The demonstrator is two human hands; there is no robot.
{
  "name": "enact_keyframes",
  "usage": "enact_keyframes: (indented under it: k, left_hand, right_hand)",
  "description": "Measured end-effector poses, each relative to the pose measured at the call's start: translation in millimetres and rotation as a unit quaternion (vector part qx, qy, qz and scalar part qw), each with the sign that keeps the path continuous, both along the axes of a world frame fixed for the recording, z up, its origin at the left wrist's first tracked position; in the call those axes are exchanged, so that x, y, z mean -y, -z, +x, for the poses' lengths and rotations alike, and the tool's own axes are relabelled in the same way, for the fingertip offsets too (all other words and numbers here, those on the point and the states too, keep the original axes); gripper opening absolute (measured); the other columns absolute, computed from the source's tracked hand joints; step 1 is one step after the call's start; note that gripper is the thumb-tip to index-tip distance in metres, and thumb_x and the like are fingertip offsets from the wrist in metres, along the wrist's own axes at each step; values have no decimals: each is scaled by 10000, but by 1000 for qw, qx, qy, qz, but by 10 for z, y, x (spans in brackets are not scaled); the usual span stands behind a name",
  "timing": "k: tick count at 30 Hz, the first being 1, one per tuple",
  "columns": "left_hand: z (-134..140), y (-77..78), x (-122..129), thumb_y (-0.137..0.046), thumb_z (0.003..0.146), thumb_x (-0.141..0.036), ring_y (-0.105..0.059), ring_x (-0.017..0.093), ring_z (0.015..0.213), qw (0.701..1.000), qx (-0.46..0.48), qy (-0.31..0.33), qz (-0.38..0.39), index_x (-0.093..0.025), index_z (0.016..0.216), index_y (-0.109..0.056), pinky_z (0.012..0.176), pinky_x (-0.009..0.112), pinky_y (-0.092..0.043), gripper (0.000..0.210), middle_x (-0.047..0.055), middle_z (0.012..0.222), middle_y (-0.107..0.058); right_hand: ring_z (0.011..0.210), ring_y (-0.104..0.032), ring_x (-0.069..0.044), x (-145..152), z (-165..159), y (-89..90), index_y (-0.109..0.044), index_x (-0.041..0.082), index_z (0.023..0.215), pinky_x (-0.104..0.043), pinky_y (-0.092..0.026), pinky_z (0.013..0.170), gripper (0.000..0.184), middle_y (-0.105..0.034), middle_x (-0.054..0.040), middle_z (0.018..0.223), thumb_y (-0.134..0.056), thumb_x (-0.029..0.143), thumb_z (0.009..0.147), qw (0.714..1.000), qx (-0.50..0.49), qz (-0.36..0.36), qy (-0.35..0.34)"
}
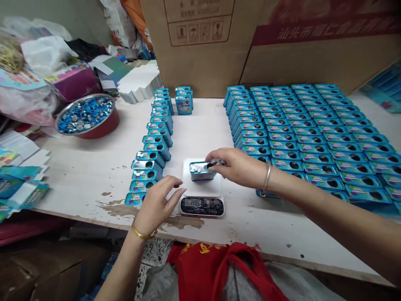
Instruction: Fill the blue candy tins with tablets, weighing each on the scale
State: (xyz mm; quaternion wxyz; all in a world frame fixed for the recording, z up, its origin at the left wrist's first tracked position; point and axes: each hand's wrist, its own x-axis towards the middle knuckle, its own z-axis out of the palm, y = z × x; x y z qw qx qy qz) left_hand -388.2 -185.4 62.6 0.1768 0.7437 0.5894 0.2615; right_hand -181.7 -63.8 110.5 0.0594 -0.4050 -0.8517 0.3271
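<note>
A blue tin [203, 176] stands on the white platform of a small digital scale [202, 191], whose display seems to read 149.5. Small white candies [196, 169] lie on the left part of the tin's top. My right hand [239, 166] is closed around more white candies, its fingertips at the right end of that top, by the opening. Left of the scale, my left hand [160, 201] is held with thumb and fingers apart and nothing between them. Beside it runs a column of blue tins [140, 174], some with white candies on top.
Rows of blue tins with dark round holes [313, 138] fill the right side. A red-sided metal bowl [102, 130] of blue and silver caps stands left. A few tins [183, 104] stand near large cardboard boxes [200, 62]. White card stacks [140, 79] sit back left.
</note>
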Motion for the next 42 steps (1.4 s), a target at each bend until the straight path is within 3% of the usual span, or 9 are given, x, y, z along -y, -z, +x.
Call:
enact_keyframes:
  k: [4,12,16,18,20,22,25,30,42]
  left_hand:
    - [-38,66,14,-483,906,-269,-545,140,841,1000,8,-4,-9,-182,948,-522,743,267,-430,104,33,886,-570]
    - [-31,111,3,-489,905,-264,-546,132,830,1000,13,-4,-16,-173,942,-533,736,259,-428,107,31,873,-574]
    - [-49,107,8,-496,899,-256,-552,135,829,1000,14,-10,10,-173,945,-537,738,261,-441,104,37,875,-581]
    - [-66,100,19,-499,895,-250,-553,134,823,1000,14,-14,17,-174,943,-539,734,262,-446,98,39,878,-584]
    - [-79,90,28,-502,893,-244,-552,132,816,1000,13,-18,18,-173,942,-539,731,262,-446,94,37,874,-584]
    - [-82,82,32,-503,891,-243,-553,134,816,1000,12,-20,18,-172,940,-540,734,266,-445,94,37,869,-584]
    - [-63,72,24,-499,892,-247,-552,137,814,1000,9,-18,18,-173,932,-543,729,269,-444,95,38,863,-582]
    - [-6,48,4,-493,896,-250,-546,133,805,1000,8,-13,14,-173,926,-541,722,265,-438,96,34,852,-573]
    - [14,73,-13,-496,897,-265,-552,137,817,1000,13,-18,15,-182,937,-543,733,266,-445,103,38,879,-584]
  right_hand:
    - [892,-584,-203,-29,-63,-17,-639,155,1090,-279,-409,770,300,-668,-110,1005,-525,139,813,996,69,25,-43]
    - [850,-570,-194,-46,-98,12,-635,128,1043,-288,-403,743,264,-664,-113,961,-521,109,805,997,57,39,-45]
    - [582,-478,-115,-70,31,-31,-651,148,868,-256,-363,564,112,-584,-16,649,-571,199,808,992,-75,-89,47]
    - [523,-430,-85,-54,154,-17,-634,154,836,-229,-332,495,127,-527,14,594,-585,268,810,944,-187,-241,125]
    - [536,-434,-70,-3,298,41,-627,155,801,-211,-349,483,147,-548,2,661,-623,301,784,866,-277,-364,201]
    - [595,-477,-71,79,441,135,-634,157,765,-204,-405,516,157,-584,-26,779,-685,301,729,801,-331,-422,265]
    - [630,-503,-81,217,607,288,-651,160,793,-203,-446,541,174,-594,-41,843,-725,271,683,760,-345,-451,315]
    - [571,-489,-66,329,665,383,-628,153,860,-193,-385,482,233,-597,-23,782,-716,283,689,783,-326,-440,296]
    - [511,-475,-93,109,114,159,-659,118,924,-237,-342,485,235,-551,18,524,-625,280,758,924,-238,-247,166]
